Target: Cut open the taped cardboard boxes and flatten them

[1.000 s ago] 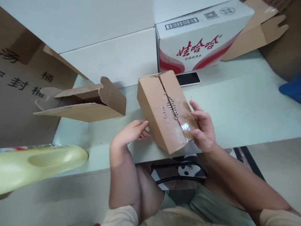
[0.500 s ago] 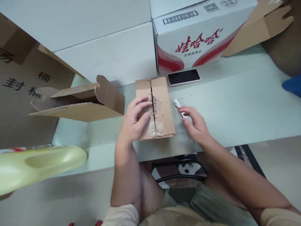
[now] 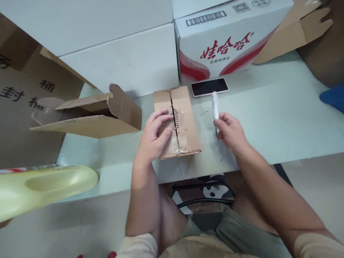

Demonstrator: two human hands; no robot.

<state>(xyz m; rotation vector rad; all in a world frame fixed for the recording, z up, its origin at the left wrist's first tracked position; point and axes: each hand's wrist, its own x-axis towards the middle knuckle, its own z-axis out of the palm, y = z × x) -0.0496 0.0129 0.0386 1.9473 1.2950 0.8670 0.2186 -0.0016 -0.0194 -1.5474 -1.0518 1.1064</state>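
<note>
A small brown cardboard box (image 3: 186, 120) lies on the table with its dark centre seam facing up and clear tape at the near end. My left hand (image 3: 153, 138) rests on the left part of its top, fingers spread and lying on the cardboard. To the right of the box, my right hand (image 3: 233, 133) is closed around a slim white utility knife (image 3: 215, 104). Its white end points away from me, and a thin dark tip shows below my fingers. The knife is apart from the box; motion blurs its far end.
Beyond the knife lies a phone (image 3: 209, 87). White cartons (image 3: 120, 68) and a red-printed carton (image 3: 228, 50) stand along the back of the pale table (image 3: 282, 118). An open cardboard box (image 3: 126, 111) sits at left, near a yellow container (image 3: 53, 186). A blue object (image 3: 333, 97) is at right.
My right hand has picked the utility knife up off the table and moved slightly right, turning it more upright in view. My left hand stays on the box.
</note>
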